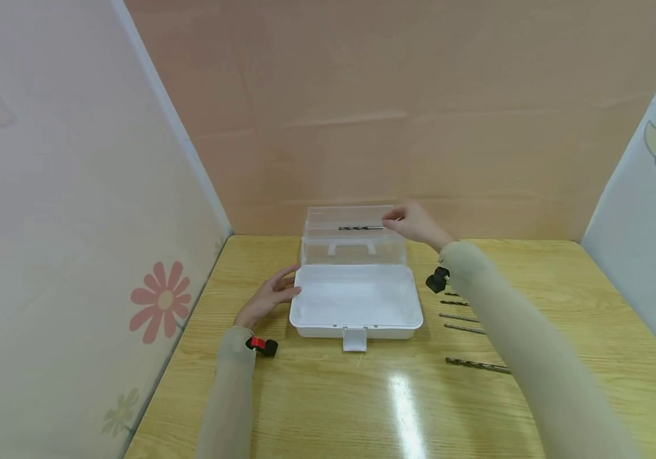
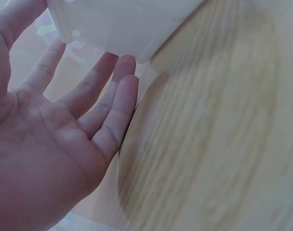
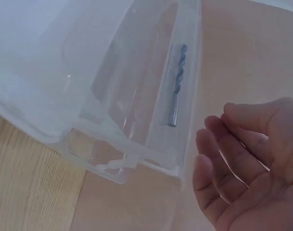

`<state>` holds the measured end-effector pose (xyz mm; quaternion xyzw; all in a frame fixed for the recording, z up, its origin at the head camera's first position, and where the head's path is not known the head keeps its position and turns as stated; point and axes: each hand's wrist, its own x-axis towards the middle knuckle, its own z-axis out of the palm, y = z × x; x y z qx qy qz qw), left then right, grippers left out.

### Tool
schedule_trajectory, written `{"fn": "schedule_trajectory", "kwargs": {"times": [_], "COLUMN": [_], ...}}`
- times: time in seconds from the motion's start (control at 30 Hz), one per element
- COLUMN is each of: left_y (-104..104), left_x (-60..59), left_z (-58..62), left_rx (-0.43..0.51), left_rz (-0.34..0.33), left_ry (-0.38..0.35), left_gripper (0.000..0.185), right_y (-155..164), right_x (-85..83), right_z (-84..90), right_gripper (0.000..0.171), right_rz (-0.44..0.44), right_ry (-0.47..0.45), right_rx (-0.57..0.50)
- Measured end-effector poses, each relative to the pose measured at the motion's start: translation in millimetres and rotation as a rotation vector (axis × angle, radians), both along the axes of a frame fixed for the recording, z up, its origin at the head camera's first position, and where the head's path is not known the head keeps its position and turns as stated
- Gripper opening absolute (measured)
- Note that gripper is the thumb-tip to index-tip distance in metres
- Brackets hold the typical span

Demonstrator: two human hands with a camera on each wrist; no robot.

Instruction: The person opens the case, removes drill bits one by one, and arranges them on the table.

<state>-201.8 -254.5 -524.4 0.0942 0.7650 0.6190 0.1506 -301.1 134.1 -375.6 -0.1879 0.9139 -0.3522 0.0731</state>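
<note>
A white plastic storage box (image 1: 356, 331) sits on the table with its clear lid (image 1: 316, 252) swung back. One twist drill bit (image 3: 179, 86) lies in a narrow section of the see-through lid. Just right of that bit is my right hand (image 1: 416, 227); its fingers are loosely bent, and the right wrist view shows a gap between them and the bit. My left hand (image 1: 270, 298) is at the box's left side, fingers mostly straight and touching the box wall (image 2: 122, 24). The tip of the left thumb is out of the left wrist view.
Several more drill bits lie to the right of the box, partly covered by the right sleeve (image 1: 511, 325); the thickest bit (image 1: 477, 364) is nearest. The wooden table (image 1: 316, 395) meets an orange backdrop (image 1: 316, 127) behind the box and pale side walls.
</note>
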Motion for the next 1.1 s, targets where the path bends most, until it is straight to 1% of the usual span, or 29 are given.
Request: {"fn": "schedule_trajectory", "kwargs": {"times": [0.13,0.23,0.33,0.4,0.5,0.63,0.87,1.1], "left_y": [0,-1,0,0,0,-1,-4,0], "left_x": [0.3,0.9,0.8,0.7,0.6,1.0,1.7,2.6], "left_z": [0.4,-0.3,-2.1,-2.8,-3.4,-2.1,1.9,0.5], "left_rx": [0.002,0.001,0.005,0.01,0.012,0.011,0.008,0.015], "left_rz": [0.001,0.002,0.0,-0.002,-0.005,-0.002,0.012,-0.003], "left_ry": [-0.006,-0.009,-0.01,-0.009,-0.01,-0.017,-0.021,-0.028], "left_gripper": [0.069,0.069,0.069,0.069,0.07,0.071,0.069,0.068], "right_y": [-12,-21,-29,-32,-35,-40,-49,-48], "right_x": [-7.5,-9.9,-10.6,-11.9,-13.5,-13.1,-14.6,-18.3], "right_z": [-6.1,-9.7,-12.6,-15.6,-19.0,-19.7,-20.2,-29.9], "right_gripper": [0.038,0.037,0.036,0.035,0.033,0.03,0.025,0.019], "right_rz": [0.002,0.006,0.008,0.008,0.003,0.004,0.037,0.026], "right_ry": [0.016,-0.007,-0.026,-0.023,-0.002,0.017,0.054,0.032], "right_rx": [-0.015,-0.024,-0.004,0.013,0.047,0.059,0.074,0.102]}}
